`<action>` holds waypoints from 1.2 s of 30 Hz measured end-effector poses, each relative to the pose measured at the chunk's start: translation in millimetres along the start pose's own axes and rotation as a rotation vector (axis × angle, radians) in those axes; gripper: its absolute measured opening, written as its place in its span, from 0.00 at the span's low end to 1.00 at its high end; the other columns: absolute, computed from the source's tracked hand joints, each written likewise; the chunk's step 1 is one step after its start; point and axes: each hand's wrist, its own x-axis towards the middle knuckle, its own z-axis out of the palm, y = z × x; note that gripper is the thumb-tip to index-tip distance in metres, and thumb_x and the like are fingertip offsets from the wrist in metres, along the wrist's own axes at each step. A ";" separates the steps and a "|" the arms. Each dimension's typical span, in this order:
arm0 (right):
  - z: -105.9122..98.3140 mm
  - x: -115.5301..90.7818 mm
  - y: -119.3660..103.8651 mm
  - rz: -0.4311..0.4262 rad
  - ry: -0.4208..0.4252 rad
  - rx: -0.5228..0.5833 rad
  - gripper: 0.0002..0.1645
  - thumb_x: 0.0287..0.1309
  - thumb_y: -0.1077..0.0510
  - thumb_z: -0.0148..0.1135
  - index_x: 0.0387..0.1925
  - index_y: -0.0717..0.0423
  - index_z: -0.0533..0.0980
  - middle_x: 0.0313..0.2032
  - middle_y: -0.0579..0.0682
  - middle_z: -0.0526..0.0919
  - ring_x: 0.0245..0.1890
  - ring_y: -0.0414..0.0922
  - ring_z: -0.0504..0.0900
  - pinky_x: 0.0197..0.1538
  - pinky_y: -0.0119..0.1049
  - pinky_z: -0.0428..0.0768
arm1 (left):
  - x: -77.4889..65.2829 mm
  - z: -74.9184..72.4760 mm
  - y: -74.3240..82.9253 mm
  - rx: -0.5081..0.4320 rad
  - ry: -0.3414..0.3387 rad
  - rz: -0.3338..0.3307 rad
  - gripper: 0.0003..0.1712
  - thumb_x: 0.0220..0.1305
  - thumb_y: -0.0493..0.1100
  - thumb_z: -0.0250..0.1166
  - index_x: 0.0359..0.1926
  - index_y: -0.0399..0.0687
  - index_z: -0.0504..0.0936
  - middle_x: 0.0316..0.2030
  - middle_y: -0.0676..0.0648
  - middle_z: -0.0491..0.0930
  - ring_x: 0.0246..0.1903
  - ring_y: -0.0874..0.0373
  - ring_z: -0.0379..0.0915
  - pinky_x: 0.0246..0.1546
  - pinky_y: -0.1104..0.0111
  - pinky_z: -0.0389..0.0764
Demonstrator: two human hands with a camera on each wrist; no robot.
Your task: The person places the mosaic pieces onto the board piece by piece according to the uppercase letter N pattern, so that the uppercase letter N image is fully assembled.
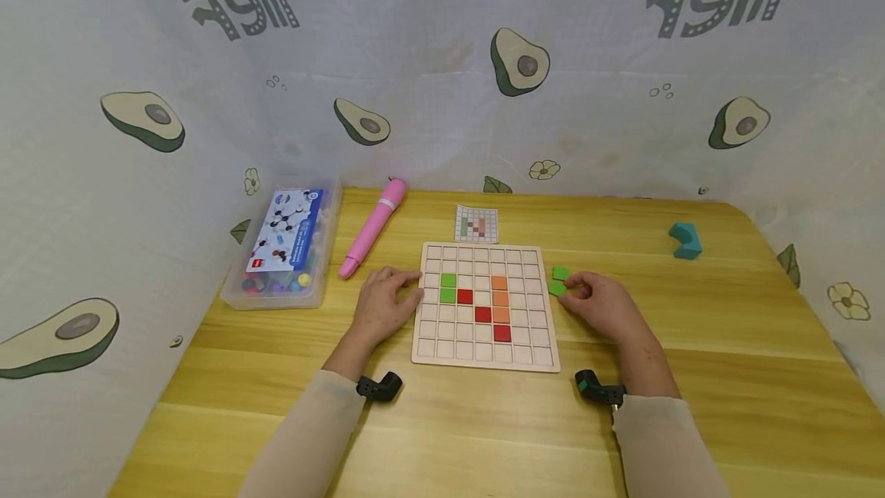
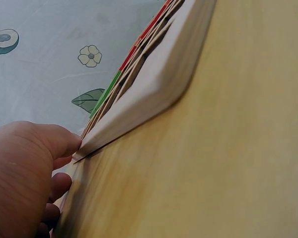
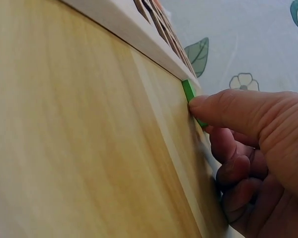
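A pale wooden grid board [image 1: 445, 348] lies on the table with green, red and orange square tiles in some of its cells. At its left edge my left hand [image 1: 383, 304] rests with thumb and forefinger against the rim; the left wrist view shows the thumb [image 2: 64, 141] touching the board's side. Two loose green tiles [image 1: 561, 273] lie just off the right edge. My right hand [image 1: 603, 304] pinches the nearer green tile [image 3: 188, 91] between thumb and forefinger, the other fingers curled under. The forefinger's tip is partly hidden behind the thumb in the right wrist view.
Behind the board lies a small printed pattern card [image 1: 477, 224]. To the left are a pink pen-shaped item [image 1: 374, 227] and a clear plastic box [image 1: 276, 300] of coloured parts. A teal block [image 1: 686, 241] stands at the back right, before a hanging printed cloth [image 1: 429, 152].
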 end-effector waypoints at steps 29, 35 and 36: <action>4.8 -12.8 -36.0 -0.110 -0.029 0.050 0.21 0.66 0.50 0.67 0.56 0.55 0.78 0.35 0.52 0.78 0.33 0.47 0.73 0.32 0.34 0.71 | -1.5 -0.4 -1.0 0.007 0.012 0.017 0.21 0.68 0.52 0.67 0.59 0.54 0.85 0.47 0.48 0.83 0.49 0.50 0.73 0.54 0.55 0.71; 11.9 -14.3 -43.1 -0.178 -0.047 0.050 0.18 0.65 0.52 0.69 0.52 0.55 0.80 0.33 0.50 0.77 0.33 0.46 0.73 0.32 0.32 0.71 | -1.6 -0.3 -1.3 -0.002 0.010 0.016 0.22 0.68 0.52 0.67 0.60 0.54 0.85 0.48 0.48 0.83 0.49 0.50 0.73 0.55 0.54 0.71; 12.9 -14.5 -44.1 -0.190 -0.048 0.050 0.17 0.64 0.53 0.69 0.52 0.55 0.80 0.33 0.50 0.77 0.32 0.46 0.73 0.32 0.32 0.71 | -1.6 -0.1 -1.4 -0.003 0.009 0.016 0.22 0.68 0.52 0.67 0.60 0.54 0.85 0.48 0.48 0.83 0.50 0.49 0.73 0.55 0.54 0.71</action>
